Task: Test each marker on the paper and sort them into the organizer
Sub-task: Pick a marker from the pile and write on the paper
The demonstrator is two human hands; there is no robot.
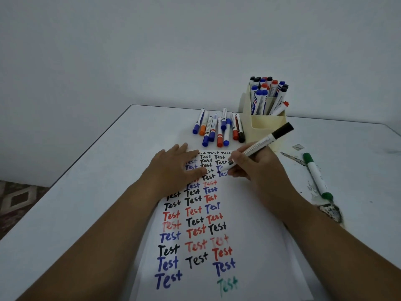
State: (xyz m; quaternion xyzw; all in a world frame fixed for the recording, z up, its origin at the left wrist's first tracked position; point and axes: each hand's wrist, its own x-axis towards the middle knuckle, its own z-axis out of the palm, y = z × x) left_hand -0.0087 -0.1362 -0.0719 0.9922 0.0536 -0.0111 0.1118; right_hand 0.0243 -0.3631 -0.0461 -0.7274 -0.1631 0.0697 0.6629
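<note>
1. A cream organizer stands at the far right of the white table, its compartments packed with upright capped markers in blue, red and black; one red-capped marker leans out over its right rim.
2. Just left of the organizer lies a loose row of markers on the table, caps mostly toward me, in blue, orange, red and black. They sit just beyond the top edge of the paper.
3. To my right, well apart from the sheet, a green marker lies on the table beside a thin blade-like tool that I cannot identify. Nearer me there is a worn, flaking patch on the table's surface.
4. The paper runs from the table's near edge toward the loose markers and is covered with columns of the word "Test" in black, red and blue, with one green one at the bottom.
5. My left hand lies flat on the upper part of the paper, fingers straight and spread, pressing it down and covering some words.
6. My right hand grips a black marker, fingers curled round its barrel. Its tip touches the paper near a blue word, and its black cap end points up and away toward the organizer.
</note>
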